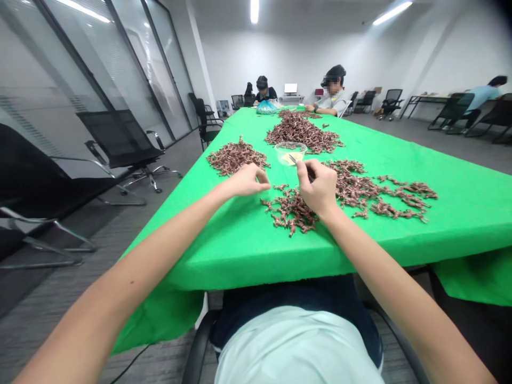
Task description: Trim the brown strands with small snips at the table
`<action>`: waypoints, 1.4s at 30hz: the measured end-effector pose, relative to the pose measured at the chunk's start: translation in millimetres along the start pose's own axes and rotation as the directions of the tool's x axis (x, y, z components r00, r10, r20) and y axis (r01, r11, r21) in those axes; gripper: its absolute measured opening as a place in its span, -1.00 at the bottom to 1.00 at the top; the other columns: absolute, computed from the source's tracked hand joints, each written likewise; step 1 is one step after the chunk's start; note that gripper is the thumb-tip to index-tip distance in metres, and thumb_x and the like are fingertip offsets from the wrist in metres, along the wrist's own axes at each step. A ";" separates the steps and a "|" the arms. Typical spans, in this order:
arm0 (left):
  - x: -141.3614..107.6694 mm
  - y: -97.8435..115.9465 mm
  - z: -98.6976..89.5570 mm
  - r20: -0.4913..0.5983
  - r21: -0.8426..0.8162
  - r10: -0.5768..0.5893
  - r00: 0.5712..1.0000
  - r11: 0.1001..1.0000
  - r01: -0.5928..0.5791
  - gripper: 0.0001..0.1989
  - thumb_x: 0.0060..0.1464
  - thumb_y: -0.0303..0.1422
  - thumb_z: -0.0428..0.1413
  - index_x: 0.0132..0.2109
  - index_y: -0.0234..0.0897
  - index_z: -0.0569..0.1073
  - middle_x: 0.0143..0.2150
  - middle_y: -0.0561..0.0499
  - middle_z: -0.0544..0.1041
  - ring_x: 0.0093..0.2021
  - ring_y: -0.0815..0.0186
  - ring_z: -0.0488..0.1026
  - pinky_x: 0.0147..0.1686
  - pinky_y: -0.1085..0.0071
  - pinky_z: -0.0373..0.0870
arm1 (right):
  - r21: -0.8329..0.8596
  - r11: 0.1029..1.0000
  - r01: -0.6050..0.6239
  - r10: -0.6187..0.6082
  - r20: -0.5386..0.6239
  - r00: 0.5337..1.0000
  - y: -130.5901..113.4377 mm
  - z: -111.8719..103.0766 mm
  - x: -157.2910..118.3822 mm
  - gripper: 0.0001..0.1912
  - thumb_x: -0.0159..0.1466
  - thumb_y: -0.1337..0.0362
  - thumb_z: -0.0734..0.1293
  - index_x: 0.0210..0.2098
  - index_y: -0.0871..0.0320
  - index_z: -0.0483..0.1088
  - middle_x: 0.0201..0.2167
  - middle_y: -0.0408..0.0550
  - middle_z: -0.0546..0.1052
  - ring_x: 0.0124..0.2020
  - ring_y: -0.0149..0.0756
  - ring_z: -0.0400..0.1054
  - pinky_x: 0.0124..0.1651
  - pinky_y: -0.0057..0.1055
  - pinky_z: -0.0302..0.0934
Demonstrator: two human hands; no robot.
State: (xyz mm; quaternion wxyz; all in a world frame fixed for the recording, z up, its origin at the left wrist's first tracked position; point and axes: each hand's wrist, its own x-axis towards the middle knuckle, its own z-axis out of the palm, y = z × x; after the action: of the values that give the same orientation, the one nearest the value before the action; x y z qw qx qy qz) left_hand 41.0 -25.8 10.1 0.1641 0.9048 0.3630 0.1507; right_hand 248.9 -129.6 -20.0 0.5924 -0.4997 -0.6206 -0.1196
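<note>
Our cup (281,154) sits among piles of brown bits (294,213), maybe for easy reach.
Our right hand (320,186) pinches a thin tool (293,159) by it; our left hand (248,180) curls, maybe empty, we can't tell.

No readable text
The lit monitor (290,87) in the background is too small for any lettering to be made out.

Small brown pieces (294,210) lie heaped around a clear bowl (281,154).
</note>
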 end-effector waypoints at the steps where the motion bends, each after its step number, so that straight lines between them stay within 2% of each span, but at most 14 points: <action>1: -2.1 6.5 7.3 0.021 0.029 -0.002 1.000 1.000 0.001 -0.73 0.05 -0.15 0.25 -0.22 -0.26 0.66 -0.27 -0.09 0.65 -0.30 0.20 0.53 -0.15 0.25 0.43 | 0.000 1.000 -0.002 0.002 0.003 1.000 0.5 -0.1 0.0 -0.59 0.45 0.01 0.18 -0.37 0.11 0.46 -0.49 -0.09 0.52 -0.49 -0.33 0.32 -0.34 -0.33 0.10; 5: -1.4 22.4 31.9 -0.095 0.177 -0.041 0.995 0.983 0.057 -0.59 0.17 -0.17 0.19 0.10 -0.24 0.58 0.00 -0.16 0.58 0.01 0.06 0.51 0.06 0.15 0.39 | 0.004 1.000 -0.028 0.028 0.021 0.999 2.6 0.5 -0.1 -0.54 0.47 -0.01 0.14 -0.40 0.10 0.42 -0.53 -0.10 0.49 -0.51 -0.33 0.32 -0.35 -0.33 0.10; 7: 5.0 24.0 39.4 -0.098 0.213 -0.050 0.994 0.975 0.070 -0.58 0.22 -0.17 0.14 0.14 -0.23 0.56 0.09 -0.20 0.50 0.13 0.01 0.44 0.16 0.11 0.34 | 0.019 0.999 -0.044 0.044 0.032 0.999 4.7 1.8 0.1 -0.53 0.48 -0.02 0.12 -0.39 0.11 0.42 -0.52 -0.08 0.50 -0.50 -0.32 0.35 -0.34 -0.34 0.13; 11: 18.8 18.4 42.8 -0.049 0.185 -0.043 0.998 0.981 0.051 -0.72 0.14 -0.21 0.24 -0.06 -0.24 0.65 0.06 -0.17 0.47 0.18 0.04 0.40 0.23 0.17 0.29 | 0.095 0.994 -0.053 0.045 0.079 0.996 11.2 5.3 -0.1 -0.44 0.52 -0.02 0.00 -0.35 0.12 0.42 -0.48 -0.05 0.53 -0.47 -0.32 0.40 -0.30 -0.34 0.20; 14: 20.3 10.1 37.8 -0.058 0.138 0.000 0.998 0.990 0.008 -0.81 0.07 -0.24 0.30 -0.23 -0.26 0.64 -0.04 -0.13 0.51 0.10 0.08 0.44 0.17 0.21 0.34 | 0.129 0.991 -0.034 0.017 0.132 0.991 13.7 6.8 -0.9 -0.39 0.52 -0.05 -0.07 -0.34 0.11 0.41 -0.46 -0.05 0.55 -0.44 -0.32 0.42 -0.27 -0.34 0.24; 17: 13.6 1.9 29.3 -0.064 0.023 0.017 0.998 1.000 -0.016 -0.83 0.05 -0.26 0.31 -0.26 -0.27 0.60 -0.22 -0.09 0.56 -0.13 0.16 0.51 -0.04 0.24 0.44 | 0.124 0.992 0.002 -0.025 0.183 0.983 11.3 6.6 -0.6 -0.39 0.52 -0.06 -0.09 -0.33 0.11 0.40 -0.44 -0.04 0.54 -0.42 -0.32 0.41 -0.24 -0.34 0.24; 20: 1.8 -2.3 19.1 -0.108 -0.202 0.046 0.993 0.977 -0.067 -0.80 0.01 -0.24 0.33 -0.28 -0.27 0.58 -0.29 -0.07 0.60 -0.30 0.22 0.53 -0.20 0.27 0.47 | 0.085 0.994 0.065 -0.084 0.238 0.968 5.3 6.5 4.0 -0.40 0.51 -0.07 -0.07 -0.34 0.11 0.38 -0.42 -0.03 0.53 -0.40 -0.30 0.39 -0.22 -0.33 0.22; 25: -23.1 0.6 5.4 -0.134 -0.628 0.012 0.991 0.772 -0.094 -0.73 -0.05 -0.25 0.39 -0.28 -0.34 0.56 -0.32 -0.12 0.64 -0.30 0.24 0.60 -0.17 0.24 0.52 | 0.081 0.992 0.099 -0.118 0.290 0.950 -5.5 16.3 20.2 -0.46 0.45 -0.17 0.09 -0.31 0.12 0.39 -0.47 -0.09 0.48 -0.45 -0.33 0.30 -0.28 -0.35 0.14; 29: -38.4 2.1 4.5 -0.196 -0.709 -0.036 0.980 0.696 -0.116 -0.68 -0.11 -0.24 0.43 -0.26 -0.35 0.60 -0.38 -0.08 0.63 -0.36 0.27 0.58 -0.23 0.27 0.54 | 0.175 0.982 -0.066 0.005 0.330 0.944 -8.4 31.8 24.8 -0.45 0.26 -0.28 0.32 -0.33 0.13 0.40 -0.49 -0.13 0.46 -0.48 -0.36 0.27 -0.32 -0.35 0.17; 30: -40.7 2.1 5.2 -0.202 -0.711 -0.040 0.979 0.693 -0.118 -0.67 -0.12 -0.23 0.44 -0.26 -0.34 0.61 -0.38 -0.07 0.63 -0.37 0.28 0.58 -0.24 0.28 0.54 | 0.241 0.958 -0.158 0.056 0.380 0.923 -7.8 34.6 23.7 -0.44 0.21 -0.28 0.37 -0.34 0.13 0.40 -0.49 -0.13 0.47 -0.47 -0.35 0.31 -0.32 -0.35 0.20; 32: -43.7 2.9 6.6 -0.210 -0.705 -0.029 0.977 0.697 -0.130 -0.66 -0.15 -0.22 0.45 -0.27 -0.34 0.62 -0.37 -0.07 0.63 -0.36 0.28 0.58 -0.24 0.29 0.54 | 0.395 0.836 -0.381 0.123 0.542 0.831 -5.5 37.1 19.7 -0.44 0.16 -0.27 0.42 -0.30 0.13 0.42 -0.48 -0.12 0.50 -0.45 -0.31 0.40 -0.31 -0.33 0.30; 34: -45.3 5.1 7.6 -0.236 -0.672 0.003 0.972 0.722 -0.165 -0.65 -0.16 -0.21 0.45 -0.27 -0.35 0.62 -0.34 -0.09 0.64 -0.35 0.27 0.58 -0.24 0.30 0.53 | 0.489 0.718 -0.495 0.126 0.609 0.783 -3.1 35.4 15.4 -0.46 0.12 -0.23 0.48 -0.29 0.13 0.42 -0.47 -0.12 0.53 -0.42 -0.30 0.44 -0.29 -0.32 0.35; 36: -46.4 8.7 8.2 -0.276 -0.619 0.036 0.960 0.758 -0.206 -0.66 -0.14 -0.22 0.44 -0.27 -0.35 0.62 -0.34 -0.09 0.64 -0.35 0.27 0.57 -0.26 0.32 0.52 | 0.538 0.671 -0.510 0.118 0.602 0.790 -2.1 31.3 12.2 -0.49 0.09 -0.18 0.52 -0.30 0.13 0.44 -0.46 -0.13 0.54 -0.43 -0.33 0.44 -0.31 -0.35 0.35; 42: -50.2 18.0 11.1 -0.374 -0.493 0.067 0.925 0.830 -0.259 -0.71 -0.09 -0.24 0.42 -0.25 -0.32 0.63 -0.34 -0.06 0.64 -0.37 0.29 0.56 -0.29 0.35 0.53 | 0.583 0.632 -0.510 0.124 0.573 0.810 -8.0 23.3 9.8 -0.60 0.08 -0.06 0.57 -0.33 0.10 0.48 -0.48 -0.16 0.54 -0.46 -0.37 0.40 -0.35 -0.37 0.31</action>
State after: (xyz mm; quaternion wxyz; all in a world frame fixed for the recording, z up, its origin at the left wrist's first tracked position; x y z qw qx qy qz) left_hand 21.6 -75.6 -0.4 0.3301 0.8112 0.2494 0.4133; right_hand 230.4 -111.5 -14.3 0.5759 -0.3471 -0.6416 0.3692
